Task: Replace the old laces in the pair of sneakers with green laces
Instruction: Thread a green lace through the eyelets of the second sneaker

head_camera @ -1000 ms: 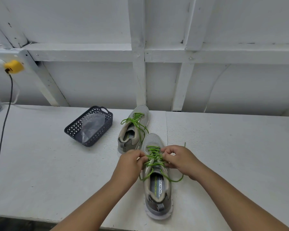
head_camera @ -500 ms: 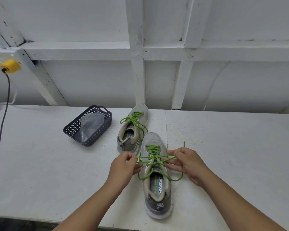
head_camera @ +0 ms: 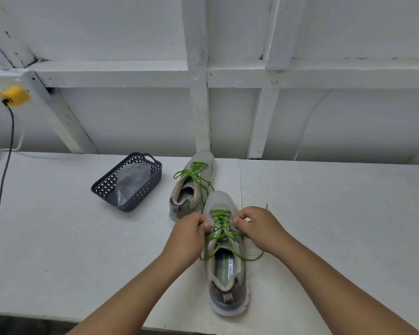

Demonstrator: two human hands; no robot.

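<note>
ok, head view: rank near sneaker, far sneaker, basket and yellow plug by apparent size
1. Near sneaker, though it lies closest to the camera, which inflates it.
2-3. Basket and far sneaker: look about alike, no clear order.
4. Yellow plug, plainly smallest.

Dark basket (head_camera: 127, 183) — yellow plug (head_camera: 14, 96)

We see two grey sneakers (head_camera: 224, 274) with bright green laces (head_camera: 221, 220) and a black-and-white zigzag pattern at the heels. The basket (head_camera: 131, 189) is dark navy with a lattice pattern. The desk (head_camera: 58, 238) is white, the plug (head_camera: 14, 96) yellow.
</note>
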